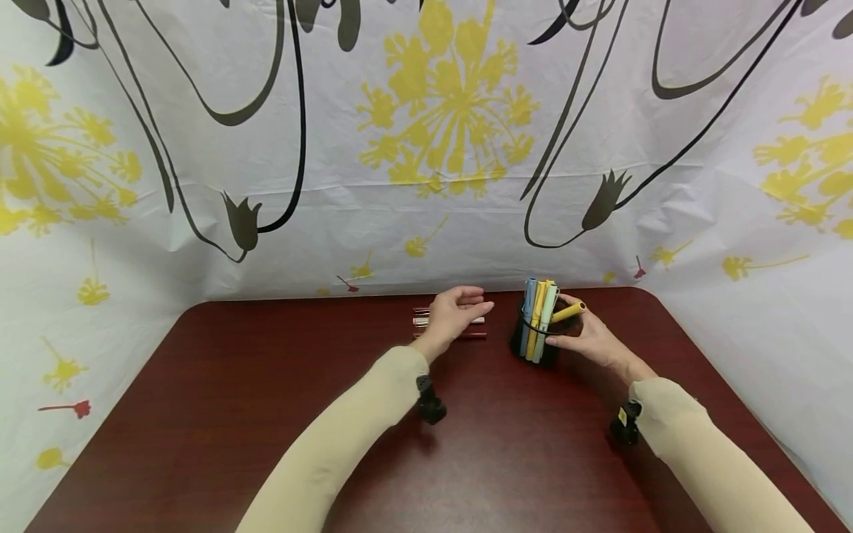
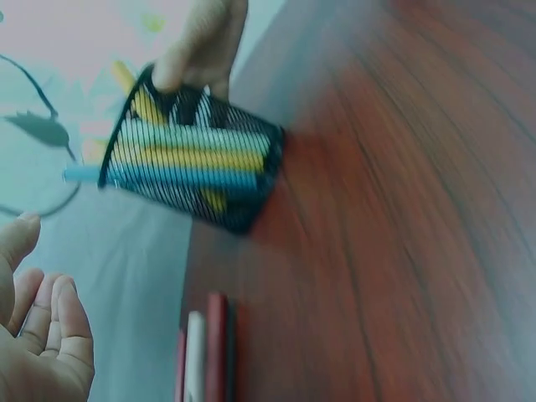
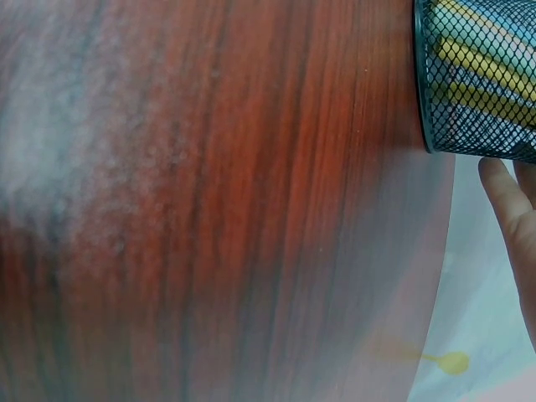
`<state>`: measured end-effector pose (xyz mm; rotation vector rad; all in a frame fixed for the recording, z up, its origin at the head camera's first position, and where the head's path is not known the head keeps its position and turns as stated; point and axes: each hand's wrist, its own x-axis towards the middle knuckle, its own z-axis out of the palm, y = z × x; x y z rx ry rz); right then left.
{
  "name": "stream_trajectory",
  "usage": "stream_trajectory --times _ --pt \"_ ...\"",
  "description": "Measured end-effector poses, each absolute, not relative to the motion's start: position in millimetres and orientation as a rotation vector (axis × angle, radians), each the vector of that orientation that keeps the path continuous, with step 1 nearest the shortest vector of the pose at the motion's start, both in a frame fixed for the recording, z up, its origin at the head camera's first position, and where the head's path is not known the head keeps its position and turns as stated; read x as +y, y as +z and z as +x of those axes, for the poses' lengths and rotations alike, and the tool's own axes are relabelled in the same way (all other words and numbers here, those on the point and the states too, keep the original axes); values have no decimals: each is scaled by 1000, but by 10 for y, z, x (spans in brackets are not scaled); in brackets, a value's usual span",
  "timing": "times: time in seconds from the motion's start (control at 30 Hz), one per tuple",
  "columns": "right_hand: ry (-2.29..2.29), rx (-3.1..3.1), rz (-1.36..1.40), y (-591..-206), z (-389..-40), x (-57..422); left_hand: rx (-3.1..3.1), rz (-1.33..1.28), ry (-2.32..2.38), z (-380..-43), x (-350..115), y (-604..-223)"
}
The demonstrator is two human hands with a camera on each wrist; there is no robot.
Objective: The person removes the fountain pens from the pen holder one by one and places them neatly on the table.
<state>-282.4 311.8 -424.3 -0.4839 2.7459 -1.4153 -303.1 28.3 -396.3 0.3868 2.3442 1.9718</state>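
A black mesh pen holder [image 1: 550,354] stands at the back of the table, right of the middle. Blue, yellow and mint-green pens [image 2: 193,157] fill it, and one yellow pen [image 1: 569,312] leans out toward the right. My right hand [image 1: 595,342] grips the holder from its right side, thumb in front and fingers behind. To the left, my left hand [image 1: 450,317] hovers above several red and white pens [image 1: 474,336] lying side by side. Its fingers are relaxed and hold nothing; the hand hides the middle of those pens in the head view.
The dark red wooden table [image 1: 266,414] ends just behind the pens. A white patterned cloth [image 1: 373,178] with yellow and grey flowers hangs along the back and both sides. A small black wrist camera [image 1: 430,400] is strapped on the left sleeve, another [image 1: 625,423] on the right.
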Motion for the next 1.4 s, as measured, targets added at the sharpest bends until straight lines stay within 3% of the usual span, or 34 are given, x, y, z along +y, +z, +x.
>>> stream_trajectory --times 0.43,1.4 --pt "-1488 2729 -514 -4260 -2831 3106 2424 464 1918 -3100 845 -3781" --pt "-1501 2720 -508 -4279 -2835 3115 2621 401 1868 -3126 1218 -3811"
